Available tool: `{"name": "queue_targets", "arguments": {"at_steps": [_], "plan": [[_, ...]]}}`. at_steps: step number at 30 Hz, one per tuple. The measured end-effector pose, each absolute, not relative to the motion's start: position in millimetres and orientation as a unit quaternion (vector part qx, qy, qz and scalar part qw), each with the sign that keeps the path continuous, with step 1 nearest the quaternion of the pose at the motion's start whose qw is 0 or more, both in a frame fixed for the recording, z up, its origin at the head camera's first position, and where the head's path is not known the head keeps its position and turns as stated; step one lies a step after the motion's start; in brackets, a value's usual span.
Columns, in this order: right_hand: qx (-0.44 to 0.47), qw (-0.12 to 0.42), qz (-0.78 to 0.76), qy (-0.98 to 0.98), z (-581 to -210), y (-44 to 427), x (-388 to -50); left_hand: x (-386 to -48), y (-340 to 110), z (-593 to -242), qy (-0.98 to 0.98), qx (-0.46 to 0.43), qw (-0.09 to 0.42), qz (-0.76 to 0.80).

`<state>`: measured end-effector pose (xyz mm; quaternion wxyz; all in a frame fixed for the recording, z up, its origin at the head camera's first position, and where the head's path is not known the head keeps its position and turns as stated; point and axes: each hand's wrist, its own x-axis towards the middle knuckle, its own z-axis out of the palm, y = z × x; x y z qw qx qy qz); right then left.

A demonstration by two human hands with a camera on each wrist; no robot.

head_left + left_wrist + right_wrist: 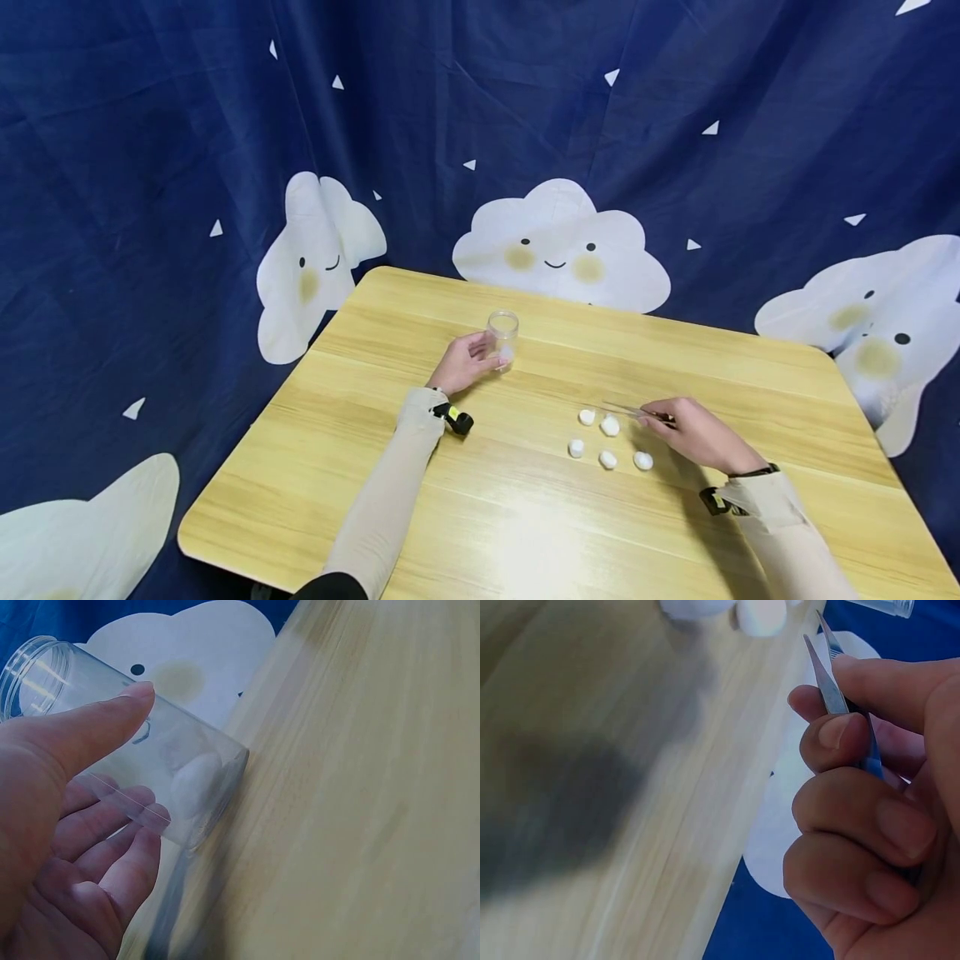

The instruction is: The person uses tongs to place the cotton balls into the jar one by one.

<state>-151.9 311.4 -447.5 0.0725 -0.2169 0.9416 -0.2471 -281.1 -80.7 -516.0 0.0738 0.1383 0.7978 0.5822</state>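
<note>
My left hand [468, 362] holds a clear plastic jar [503, 323], its thumb on one side and fingers curled round the other. The jar is upright and open at the top, with a white cotton ball [197, 785] at its bottom. My right hand [697, 433] pinches metal tweezers [827, 686] between thumb and fingers. Their tips stand apart with nothing between them, above the table near the upper cotton balls [610, 426]. Several cotton balls lie in two loose rows left of the right hand.
Both hands work over a light wood-grain table [337, 433] with rounded corners. A dark blue curtain [525, 100] with white clouds and small triangles hangs behind it and round its sides. Wrist cameras are strapped to both wrists.
</note>
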Motion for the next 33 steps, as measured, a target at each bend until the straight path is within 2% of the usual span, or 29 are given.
{"name": "queue_targets", "arguments": {"at_steps": [9, 16, 33], "plan": [[-0.224, 0.054, -0.23, 0.946, -453, 318, -143, -280, -80, -516, 0.802, 0.133, 0.071, 0.577], [-0.207, 0.068, -0.226, 0.95, -460, 324, -137, -279, -80, -515, 0.802, 0.133, 0.07, 0.578], [-0.202, 0.06, -0.215, 0.954, -464, 324, -128, -279, -80, -514, 0.802, 0.131, 0.074, 0.578]]}}
